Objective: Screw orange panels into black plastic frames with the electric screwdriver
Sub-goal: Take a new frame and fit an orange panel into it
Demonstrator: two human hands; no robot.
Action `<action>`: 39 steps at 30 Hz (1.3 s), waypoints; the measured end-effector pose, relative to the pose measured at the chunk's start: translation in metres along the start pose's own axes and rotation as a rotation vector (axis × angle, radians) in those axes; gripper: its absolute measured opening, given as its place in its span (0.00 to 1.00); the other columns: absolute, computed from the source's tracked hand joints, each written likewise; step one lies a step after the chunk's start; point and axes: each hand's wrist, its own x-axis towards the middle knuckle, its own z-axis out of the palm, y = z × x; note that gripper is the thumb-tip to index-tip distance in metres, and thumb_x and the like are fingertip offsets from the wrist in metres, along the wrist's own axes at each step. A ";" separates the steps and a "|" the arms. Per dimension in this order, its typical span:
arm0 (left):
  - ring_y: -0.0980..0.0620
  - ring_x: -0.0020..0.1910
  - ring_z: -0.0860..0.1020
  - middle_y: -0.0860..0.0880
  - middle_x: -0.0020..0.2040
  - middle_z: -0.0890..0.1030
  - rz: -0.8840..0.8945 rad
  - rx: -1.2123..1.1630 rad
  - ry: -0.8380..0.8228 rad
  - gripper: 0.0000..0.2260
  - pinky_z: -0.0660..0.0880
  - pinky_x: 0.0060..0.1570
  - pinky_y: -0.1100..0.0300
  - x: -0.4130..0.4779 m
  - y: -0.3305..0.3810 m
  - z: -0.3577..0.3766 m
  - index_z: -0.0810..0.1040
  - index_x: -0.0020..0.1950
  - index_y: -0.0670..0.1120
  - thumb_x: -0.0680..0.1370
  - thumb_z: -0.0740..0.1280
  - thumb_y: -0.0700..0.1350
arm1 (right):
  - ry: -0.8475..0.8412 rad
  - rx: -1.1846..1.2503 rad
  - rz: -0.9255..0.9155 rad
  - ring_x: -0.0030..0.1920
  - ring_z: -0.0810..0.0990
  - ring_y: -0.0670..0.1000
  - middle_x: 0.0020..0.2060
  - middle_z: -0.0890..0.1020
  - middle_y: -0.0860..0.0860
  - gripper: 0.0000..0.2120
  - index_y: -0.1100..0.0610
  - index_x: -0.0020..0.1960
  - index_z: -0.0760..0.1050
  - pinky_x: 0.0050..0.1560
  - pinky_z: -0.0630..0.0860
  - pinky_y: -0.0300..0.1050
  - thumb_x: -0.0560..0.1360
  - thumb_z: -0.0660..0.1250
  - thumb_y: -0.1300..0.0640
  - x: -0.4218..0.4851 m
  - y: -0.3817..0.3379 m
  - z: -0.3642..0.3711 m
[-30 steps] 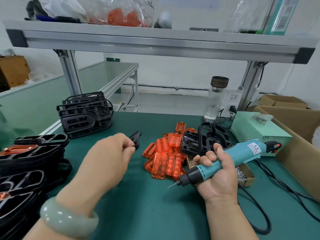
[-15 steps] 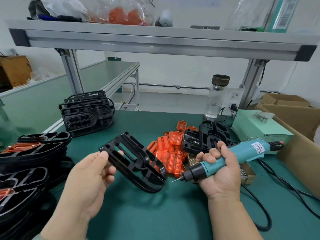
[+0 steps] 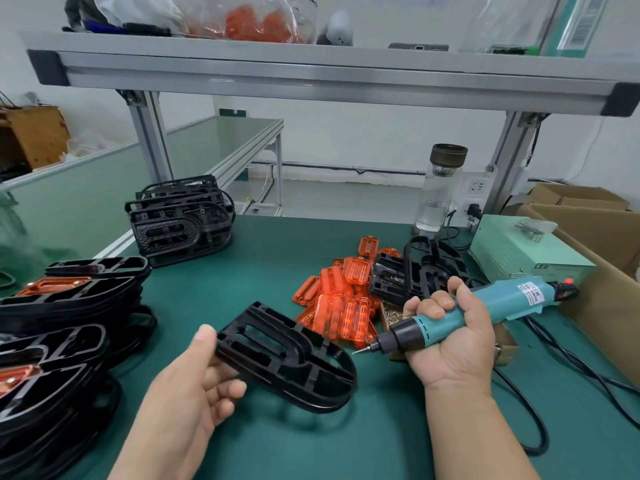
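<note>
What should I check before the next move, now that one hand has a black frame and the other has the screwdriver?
1. Grip of the left hand on the black frame: ok, held at its square end.
2. Orange panel seated in that frame: not ok, the opening is empty.
3. Loose orange panels nearby: ok, a pile lies just behind the frame.
4. The electric screwdriver in the right hand: ok, the bit points toward the frame, apart from it.
5. Screw on the bit: cannot tell.

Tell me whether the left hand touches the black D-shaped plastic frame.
Touching. The head view shows the left hand gripping the black D-shaped plastic frame, thumb on its top edge, fingers curled underneath.
</note>
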 end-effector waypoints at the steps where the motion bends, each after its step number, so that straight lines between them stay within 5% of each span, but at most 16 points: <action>1: 0.53 0.24 0.73 0.41 0.35 0.81 0.020 0.105 0.041 0.14 0.68 0.20 0.65 0.000 -0.001 -0.002 0.75 0.40 0.43 0.78 0.63 0.52 | 0.002 0.001 0.001 0.24 0.70 0.43 0.27 0.71 0.44 0.05 0.52 0.45 0.73 0.45 0.73 0.42 0.78 0.60 0.56 0.000 0.000 0.000; 4: 0.49 0.24 0.70 0.38 0.35 0.83 0.021 0.392 0.044 0.14 0.63 0.23 0.64 -0.001 -0.001 -0.010 0.75 0.40 0.38 0.76 0.67 0.50 | 0.003 0.004 0.001 0.24 0.70 0.43 0.27 0.71 0.44 0.04 0.52 0.45 0.73 0.44 0.73 0.42 0.78 0.61 0.56 0.000 0.000 0.000; 7: 0.50 0.22 0.68 0.44 0.32 0.84 -0.058 0.737 -0.050 0.22 0.62 0.23 0.65 -0.004 0.005 -0.018 0.78 0.43 0.37 0.74 0.65 0.58 | -0.002 0.007 -0.001 0.24 0.70 0.43 0.27 0.71 0.44 0.04 0.51 0.45 0.73 0.44 0.74 0.42 0.78 0.61 0.56 0.000 0.000 0.000; 12: 0.56 0.20 0.71 0.50 0.27 0.82 -0.073 1.220 -0.161 0.29 0.70 0.28 0.66 -0.008 0.012 -0.022 0.79 0.42 0.41 0.73 0.58 0.68 | 0.002 0.012 -0.002 0.24 0.70 0.43 0.27 0.71 0.44 0.04 0.52 0.45 0.73 0.44 0.74 0.42 0.78 0.61 0.56 -0.001 -0.001 0.000; 17: 0.57 0.28 0.75 0.53 0.27 0.79 0.088 1.608 -0.056 0.33 0.70 0.32 0.63 -0.007 0.018 -0.016 0.73 0.34 0.46 0.63 0.55 0.78 | 0.004 0.020 0.002 0.24 0.70 0.43 0.27 0.71 0.44 0.04 0.52 0.45 0.74 0.44 0.74 0.42 0.78 0.62 0.56 0.000 -0.001 0.000; 21: 0.63 0.40 0.74 0.60 0.39 0.77 0.349 1.558 -0.039 0.28 0.69 0.38 0.67 0.001 0.024 -0.011 0.71 0.40 0.59 0.52 0.62 0.78 | 0.000 0.023 -0.001 0.24 0.70 0.43 0.27 0.71 0.44 0.04 0.52 0.45 0.74 0.44 0.74 0.42 0.77 0.62 0.56 0.000 0.000 0.000; 23: 0.65 0.55 0.71 0.68 0.55 0.70 0.493 1.453 -0.309 0.31 0.64 0.51 0.76 0.006 0.022 -0.005 0.69 0.52 0.66 0.52 0.66 0.74 | -0.006 0.020 -0.001 0.24 0.70 0.43 0.27 0.71 0.44 0.03 0.52 0.45 0.74 0.44 0.74 0.42 0.77 0.62 0.56 0.000 0.000 0.000; 26: 0.62 0.74 0.47 0.67 0.71 0.50 0.574 1.427 -0.582 0.46 0.48 0.71 0.68 0.013 0.015 0.012 0.58 0.72 0.61 0.58 0.72 0.68 | -0.007 0.016 0.004 0.24 0.70 0.43 0.27 0.71 0.44 0.03 0.52 0.45 0.74 0.44 0.73 0.42 0.77 0.62 0.56 -0.001 0.000 0.000; 31: 0.64 0.73 0.44 0.63 0.74 0.52 0.600 1.379 -0.587 0.40 0.49 0.70 0.67 0.019 -0.007 0.021 0.63 0.72 0.60 0.63 0.71 0.67 | -0.029 0.027 -0.008 0.24 0.70 0.43 0.27 0.71 0.44 0.02 0.52 0.45 0.74 0.44 0.74 0.42 0.72 0.64 0.56 -0.001 -0.002 0.001; 39: 0.62 0.71 0.47 0.63 0.72 0.53 0.625 1.467 -0.528 0.45 0.56 0.72 0.59 0.006 -0.019 0.034 0.61 0.72 0.60 0.58 0.62 0.76 | -0.049 0.013 -0.020 0.24 0.70 0.42 0.28 0.71 0.43 0.02 0.51 0.45 0.74 0.44 0.75 0.42 0.75 0.62 0.55 -0.003 -0.003 0.002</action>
